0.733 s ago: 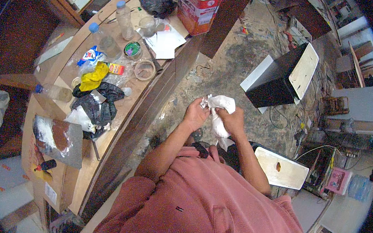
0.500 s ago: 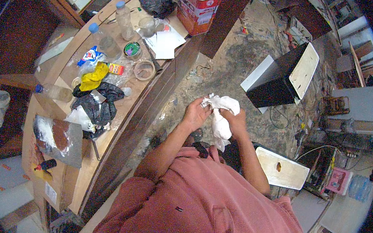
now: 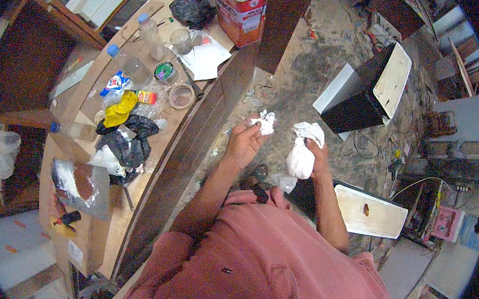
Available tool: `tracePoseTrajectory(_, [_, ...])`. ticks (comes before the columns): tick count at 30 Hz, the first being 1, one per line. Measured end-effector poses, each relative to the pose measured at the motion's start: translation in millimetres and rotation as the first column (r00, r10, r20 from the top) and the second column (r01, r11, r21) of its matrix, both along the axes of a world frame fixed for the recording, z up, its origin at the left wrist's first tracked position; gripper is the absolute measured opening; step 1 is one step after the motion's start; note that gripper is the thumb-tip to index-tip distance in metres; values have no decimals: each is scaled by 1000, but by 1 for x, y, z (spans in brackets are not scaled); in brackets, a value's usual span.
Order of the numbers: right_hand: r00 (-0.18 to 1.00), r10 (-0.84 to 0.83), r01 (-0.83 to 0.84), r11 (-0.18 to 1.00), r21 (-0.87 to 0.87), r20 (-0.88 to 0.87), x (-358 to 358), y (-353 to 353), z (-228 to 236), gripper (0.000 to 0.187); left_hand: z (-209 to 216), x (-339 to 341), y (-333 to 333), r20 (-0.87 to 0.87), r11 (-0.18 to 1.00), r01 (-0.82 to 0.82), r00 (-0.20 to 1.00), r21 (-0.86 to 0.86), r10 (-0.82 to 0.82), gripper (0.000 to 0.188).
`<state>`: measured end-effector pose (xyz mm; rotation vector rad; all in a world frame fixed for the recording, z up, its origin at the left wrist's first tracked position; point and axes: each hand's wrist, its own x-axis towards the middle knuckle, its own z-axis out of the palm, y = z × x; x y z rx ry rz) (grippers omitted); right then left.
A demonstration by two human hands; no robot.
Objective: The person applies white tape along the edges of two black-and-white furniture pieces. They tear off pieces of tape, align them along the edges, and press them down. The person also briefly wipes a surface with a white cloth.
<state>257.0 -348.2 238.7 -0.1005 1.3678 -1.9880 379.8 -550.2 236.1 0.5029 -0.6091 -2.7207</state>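
The left hand (image 3: 246, 143) pinches a small crumpled white scrap (image 3: 266, 121) in its fingertips. Just right of it, the right hand (image 3: 318, 157) is closed around a white cloth bundle (image 3: 300, 155), above the dusty floor (image 3: 305, 69).

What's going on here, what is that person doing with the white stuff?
A person in a pink shirt stands beside a cluttered wooden bench. The right hand grips a white bundle of cloth. The left hand pinches a small white wad at its fingertips, held apart from the bundle. A red tin, bottles and rags sit untouched on the bench.
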Motion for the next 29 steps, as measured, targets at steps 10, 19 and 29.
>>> tracePoseTrajectory(10, [999,-34,34,999,-26,9,23,17,-3,50,22,25,3,-78,991,29,997,131,-19,43])
tracePoseTrajectory(19, [1000,14,-14,999,-52,4,28,28,-12,50,14,43,10,-27,995,-20,999,93,22,41])
tracePoseTrajectory(29, [997,-62,61,998,13,55,29,58,-5,45,-212,158,-34,587,49,598,763,-800,269,33])
